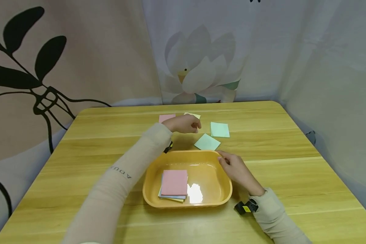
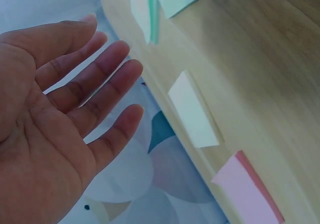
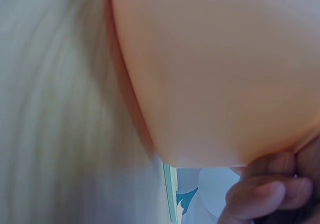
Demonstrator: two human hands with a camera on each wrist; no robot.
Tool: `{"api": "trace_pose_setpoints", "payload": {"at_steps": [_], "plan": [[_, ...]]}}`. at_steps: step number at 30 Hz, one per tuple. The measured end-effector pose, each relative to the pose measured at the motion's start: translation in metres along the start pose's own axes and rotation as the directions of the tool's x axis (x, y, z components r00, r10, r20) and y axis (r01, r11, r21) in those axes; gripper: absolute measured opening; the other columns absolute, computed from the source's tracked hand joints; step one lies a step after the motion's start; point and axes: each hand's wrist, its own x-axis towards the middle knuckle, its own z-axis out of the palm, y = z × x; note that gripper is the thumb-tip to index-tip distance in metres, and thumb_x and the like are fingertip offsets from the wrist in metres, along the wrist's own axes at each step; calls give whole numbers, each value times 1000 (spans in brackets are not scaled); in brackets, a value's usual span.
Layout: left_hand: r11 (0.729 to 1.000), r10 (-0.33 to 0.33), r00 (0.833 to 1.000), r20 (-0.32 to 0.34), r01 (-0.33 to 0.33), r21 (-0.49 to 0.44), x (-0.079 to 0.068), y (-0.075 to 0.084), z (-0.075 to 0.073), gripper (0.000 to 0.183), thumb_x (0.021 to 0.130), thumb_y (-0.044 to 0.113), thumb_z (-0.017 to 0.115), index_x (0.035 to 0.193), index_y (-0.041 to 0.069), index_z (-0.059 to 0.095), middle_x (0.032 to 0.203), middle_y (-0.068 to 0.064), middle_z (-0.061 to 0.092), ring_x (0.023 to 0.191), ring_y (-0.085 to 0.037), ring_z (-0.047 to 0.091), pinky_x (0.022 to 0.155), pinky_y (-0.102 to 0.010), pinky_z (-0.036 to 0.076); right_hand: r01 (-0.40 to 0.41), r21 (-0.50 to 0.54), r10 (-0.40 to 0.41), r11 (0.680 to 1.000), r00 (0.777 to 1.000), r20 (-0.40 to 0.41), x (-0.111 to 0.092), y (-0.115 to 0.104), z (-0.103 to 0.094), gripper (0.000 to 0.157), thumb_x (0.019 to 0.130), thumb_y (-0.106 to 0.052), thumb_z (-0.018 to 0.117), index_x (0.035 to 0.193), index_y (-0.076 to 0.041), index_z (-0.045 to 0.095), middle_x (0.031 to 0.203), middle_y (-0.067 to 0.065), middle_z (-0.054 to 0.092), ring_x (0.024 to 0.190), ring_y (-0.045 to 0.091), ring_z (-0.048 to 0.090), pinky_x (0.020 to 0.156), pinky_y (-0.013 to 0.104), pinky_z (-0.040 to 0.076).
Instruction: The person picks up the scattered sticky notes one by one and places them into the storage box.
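My left hand (image 1: 184,124) hovers over the far part of the table, holding nothing, its fingers loosely bent in the left wrist view. Closest to it are a pink sticky-note pad (image 1: 166,117), partly hidden behind the hand, and a pale yellow pad (image 2: 195,111). My right hand (image 1: 236,167) grips the far right corner of a yellow-orange plastic tray (image 1: 205,174), with fingers curled at the rim in the right wrist view. Inside the tray's left half lies a small pile of pads, a pink pad (image 1: 174,182) on top and blue and yellow edges showing below.
Two light green pads lie beyond the tray: one green pad (image 1: 207,142) turned cornerwise near its far rim, another green pad (image 1: 220,130) farther back. The wooden table (image 1: 292,189) ends at a patterned curtain (image 1: 116,51) behind.
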Motion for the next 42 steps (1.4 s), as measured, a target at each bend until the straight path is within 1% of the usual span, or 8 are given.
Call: {"api": "trace_pose_setpoints", "payload": {"at_steps": [7,11,16,22,31,34,36,42], "plan": [[1000,-6,1000,18,6,7,16,-6,2,29,96,12,57,122,0,61,123,-16,62,113,-26,58,98,-36,46,-7,-2,7,1000,1000,13,2,0,-1,37,101,-13,48,134,0,54,58,-1,42,49,9,36,46,22,34],[1000,-25,999,39,25,10,21,-9,2,30,96,13,57,124,0,60,125,-14,61,115,-26,57,100,-37,45,-2,0,2,1000,1000,16,3,0,-1,36,100,-13,48,134,0,54,59,-1,43,50,9,37,46,22,35],[999,-43,998,47,43,10,26,-13,4,31,96,13,57,124,1,60,125,-13,61,115,-25,56,98,-37,46,-2,1,2,1000,1000,12,4,0,0,37,100,-12,48,133,1,55,58,-2,41,49,8,35,45,21,33],[997,-73,994,76,72,4,33,-11,9,33,95,12,59,127,3,59,125,-12,60,115,-25,55,98,-36,46,-9,2,9,1000,1000,13,3,2,1,37,100,-12,48,133,1,55,56,-3,39,48,7,34,45,21,33],[1000,-27,996,82,28,-10,50,-11,20,30,92,10,64,121,3,62,121,-10,64,113,-23,58,97,-32,47,-9,5,9,1000,1000,10,1,3,2,37,99,-11,49,134,3,54,56,-4,37,48,5,33,46,21,33],[1000,-14,995,95,12,22,53,-12,22,30,91,10,65,120,4,63,120,-8,64,112,-21,58,96,-32,48,-13,7,13,1000,1000,7,0,3,2,37,99,-11,49,133,2,54,56,-4,38,47,4,33,46,21,33],[999,-14,994,111,11,32,53,-12,21,31,91,10,65,121,4,62,122,-9,63,114,-22,57,96,-32,47,-18,9,18,1000,1000,6,0,3,2,37,99,-11,49,133,2,54,56,-4,38,47,4,33,46,21,33],[999,-37,986,164,39,-5,57,-10,20,36,91,10,65,126,5,59,131,-8,57,122,-25,52,100,-34,45,-50,13,50,999,999,3,1,3,0,36,99,-13,49,133,-1,56,55,-4,40,47,7,36,45,21,35]]}}
